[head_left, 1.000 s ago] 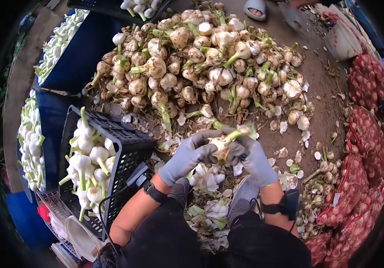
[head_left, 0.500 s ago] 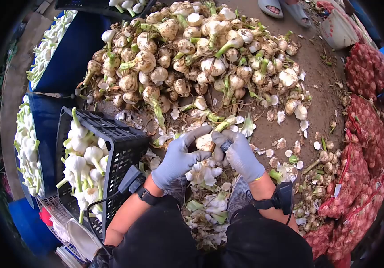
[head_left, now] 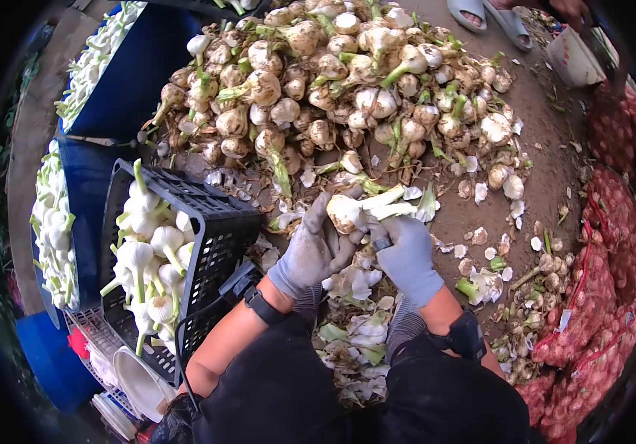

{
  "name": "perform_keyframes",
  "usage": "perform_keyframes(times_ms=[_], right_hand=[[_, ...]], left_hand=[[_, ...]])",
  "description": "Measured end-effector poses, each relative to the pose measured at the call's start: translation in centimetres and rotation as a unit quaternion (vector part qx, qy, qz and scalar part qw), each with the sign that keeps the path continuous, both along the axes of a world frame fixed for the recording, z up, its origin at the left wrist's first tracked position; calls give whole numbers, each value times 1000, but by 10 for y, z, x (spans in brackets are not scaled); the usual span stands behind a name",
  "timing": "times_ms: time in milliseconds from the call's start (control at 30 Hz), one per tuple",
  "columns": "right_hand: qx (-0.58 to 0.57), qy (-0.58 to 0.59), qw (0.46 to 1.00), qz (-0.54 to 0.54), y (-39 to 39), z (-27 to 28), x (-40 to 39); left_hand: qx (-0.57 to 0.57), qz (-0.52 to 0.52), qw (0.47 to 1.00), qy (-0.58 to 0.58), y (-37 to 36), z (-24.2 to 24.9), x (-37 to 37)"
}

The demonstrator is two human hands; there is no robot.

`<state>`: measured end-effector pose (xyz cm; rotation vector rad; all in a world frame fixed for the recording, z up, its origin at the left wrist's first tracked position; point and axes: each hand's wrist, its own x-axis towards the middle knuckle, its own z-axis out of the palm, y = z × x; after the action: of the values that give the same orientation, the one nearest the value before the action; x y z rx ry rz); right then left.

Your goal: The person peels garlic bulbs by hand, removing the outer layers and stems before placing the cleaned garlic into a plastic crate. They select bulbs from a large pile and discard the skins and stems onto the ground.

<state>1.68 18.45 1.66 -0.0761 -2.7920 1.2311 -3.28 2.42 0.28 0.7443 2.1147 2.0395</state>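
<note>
A soil-stained garlic bulb (head_left: 344,213) with a pale green stem is held between my gloved hands, above my knees. My left hand (head_left: 310,243) curls around the bulb's left side and underside, fingers closed on it. My right hand (head_left: 408,255) is closed at the bulb's right side, pinching the outer skin near the neck. A pale leaf strip (head_left: 396,210) stands apart from the stem just above that hand. One right finger carries a dark band (head_left: 381,243). What lies under the right fingertips is hidden.
A heap of unpeeled garlic (head_left: 333,96) lies ahead. On the left are a black crate (head_left: 222,214) of cleaned garlic and blue containers (head_left: 89,207). Red mesh sacks (head_left: 584,311) line the right. Peelings (head_left: 355,337) litter the ground between my feet. Another person's sandals (head_left: 469,13) show at top right.
The bulb has turned more into view, and a leaf strip now splits from its stem. The left hand has rolled under the bulb. Another person's arm has appeared at top right.
</note>
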Motion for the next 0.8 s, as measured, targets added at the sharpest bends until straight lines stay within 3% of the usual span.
perform_keyframes(times_ms=[33, 67, 133, 167, 200, 233, 267, 333, 367, 400, 500, 533, 600, 633, 667, 700, 733, 767, 800], right_hand=[[-75, 25, 997, -27, -9, 0, -10], [-322, -159, 930, -78, -7, 11, -4], [-368, -193, 909, -34, 3, 4, -5], [-468, -193, 857, -101, -2, -5, -8], [-561, -197, 787, -165, -11, -15, -9], [-487, -185, 848, -101, -7, -16, -8], [-404, -163, 899, -40, -1, -14, -5], [-498, -242, 831, -46, 5, -11, 2], [-532, -249, 809, -15, 9, -18, 7], [-513, -206, 831, -65, -10, -5, 11], [-459, -217, 862, -7, -4, -8, 9], [-468, -251, 847, -17, -4, -8, 8], [-510, -265, 815, -72, -9, -9, 12], [-433, -214, 875, -28, -9, -9, 13], [-343, -164, 925, 17, -2, -12, 12], [-201, -123, 972, 21, 8, -31, 14], [-56, -84, 994, 31, 17, -46, 15], [-36, -125, 991, -44, 20, -41, 12], [-29, -129, 990, -52, 25, -39, 17]], left_hand=[[145, -102, 948, -266, -11, 3, -4], [276, -191, 797, -503, -20, 7, -6], [144, -171, 852, -473, -15, 16, -7], [6, -76, 900, -429, -7, 23, -7], [10, -95, 932, -350, -11, 5, -1], [-145, -56, 975, -159, -14, 6, 0], [-176, -45, 973, -139, -17, 11, -2], [-118, 32, 984, -128, -18, 6, -8], [-120, 71, 950, -279, -15, 12, -11], [-121, 74, 950, -278, -16, 11, -12], [-231, 21, 972, -27, -16, 10, -10], [-228, 19, 973, -27, -18, 18, -12], [-213, -67, 942, -252, -17, 30, -13], [-184, -62, 943, -271, -21, 18, -14], [-168, -67, 912, -368, -19, 37, -20], [-100, -28, 920, -379, -19, 30, -16], [-61, -27, 884, -463, -17, 43, -20], [74, -82, 875, -472, -23, 31, -15], [203, -129, 849, -470, -23, 26, -11]])
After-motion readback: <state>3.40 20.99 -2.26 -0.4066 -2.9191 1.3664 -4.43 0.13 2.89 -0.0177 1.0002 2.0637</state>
